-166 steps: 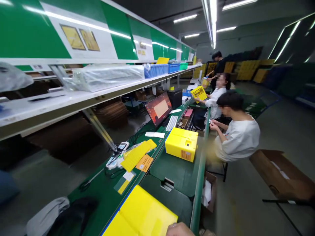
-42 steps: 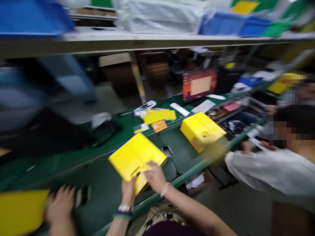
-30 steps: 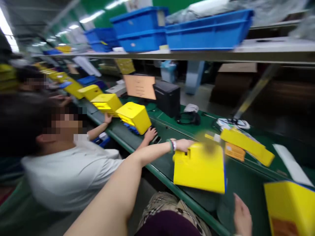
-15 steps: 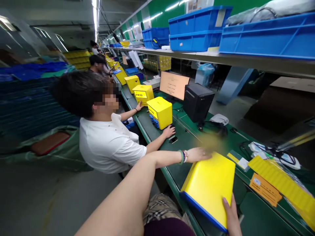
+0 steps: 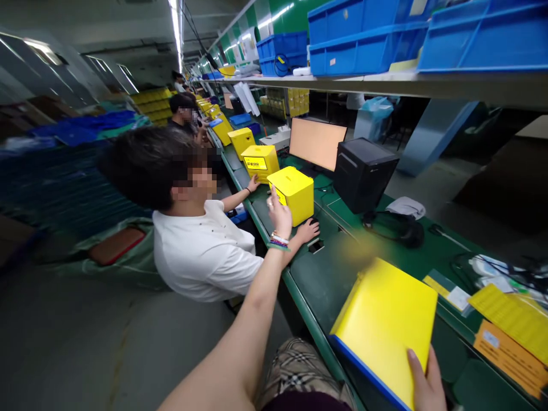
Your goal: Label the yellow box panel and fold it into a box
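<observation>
My left hand (image 5: 280,212), with bracelets at the wrist, is raised in front of a yellow box with a black-lettered label (image 5: 295,194). Its index finger is stretched out toward that label, and nothing is held; whether the fingertip touches the box I cannot tell. At lower right my right hand (image 5: 428,379) grips the edge of another yellow box (image 5: 385,319) with a blue rim, thumb on its broad face. This box is tilted on the green bench, and its far top corner is blurred.
A co-worker in a white shirt (image 5: 205,251) sits at left, one hand on a mouse (image 5: 314,221), the other at a further yellow box (image 5: 261,157). Behind stand a monitor (image 5: 317,145) and a black computer case (image 5: 363,174). Blue crates (image 5: 363,48) line the shelf above.
My left hand has left the top of the near yellow box and moved left and forward to the labelled box. My right hand still holds the near box. The view has shifted slightly.
</observation>
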Demonstrator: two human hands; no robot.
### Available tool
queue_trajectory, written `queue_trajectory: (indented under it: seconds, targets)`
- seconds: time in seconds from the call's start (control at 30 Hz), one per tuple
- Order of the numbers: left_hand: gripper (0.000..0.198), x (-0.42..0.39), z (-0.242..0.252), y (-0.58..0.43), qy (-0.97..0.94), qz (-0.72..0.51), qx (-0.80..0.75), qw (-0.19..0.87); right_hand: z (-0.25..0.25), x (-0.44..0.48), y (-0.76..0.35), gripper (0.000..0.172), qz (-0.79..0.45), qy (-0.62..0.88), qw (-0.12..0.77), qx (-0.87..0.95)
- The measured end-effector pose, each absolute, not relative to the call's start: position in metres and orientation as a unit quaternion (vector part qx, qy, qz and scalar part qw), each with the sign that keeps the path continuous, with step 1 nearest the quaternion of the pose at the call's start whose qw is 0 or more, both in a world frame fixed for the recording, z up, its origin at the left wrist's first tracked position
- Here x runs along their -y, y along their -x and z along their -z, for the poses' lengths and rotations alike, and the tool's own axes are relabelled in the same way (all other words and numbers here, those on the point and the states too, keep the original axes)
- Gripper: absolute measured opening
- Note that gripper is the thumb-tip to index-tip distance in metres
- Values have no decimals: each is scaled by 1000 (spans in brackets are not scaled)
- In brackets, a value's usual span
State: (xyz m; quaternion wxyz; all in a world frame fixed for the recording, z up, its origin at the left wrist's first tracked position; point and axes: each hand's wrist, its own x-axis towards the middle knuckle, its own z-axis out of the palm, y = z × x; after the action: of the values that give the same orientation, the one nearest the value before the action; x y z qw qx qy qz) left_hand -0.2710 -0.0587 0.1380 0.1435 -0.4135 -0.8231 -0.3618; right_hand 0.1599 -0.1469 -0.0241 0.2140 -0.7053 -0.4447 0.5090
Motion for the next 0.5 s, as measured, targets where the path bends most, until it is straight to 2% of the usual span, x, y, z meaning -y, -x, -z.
queue_trajectory:
  seconds: [0.17, 0.3, 0.4, 0.5]
  targets:
    - [71, 88, -154, 317, 367, 374, 826, 208, 5, 143, -156, 99, -530, 727, 175, 400]
    - [75, 101, -145, 308, 361, 376, 828, 206, 2, 144, -150, 97, -525, 735, 202, 378]
    - [74, 101, -121, 255, 459, 363, 802, 123, 8, 147, -145, 96, -547, 703, 282, 357]
    - [61, 109, -91, 162, 662, 288, 690, -56, 15, 147, -139, 93, -546, 675, 358, 345]
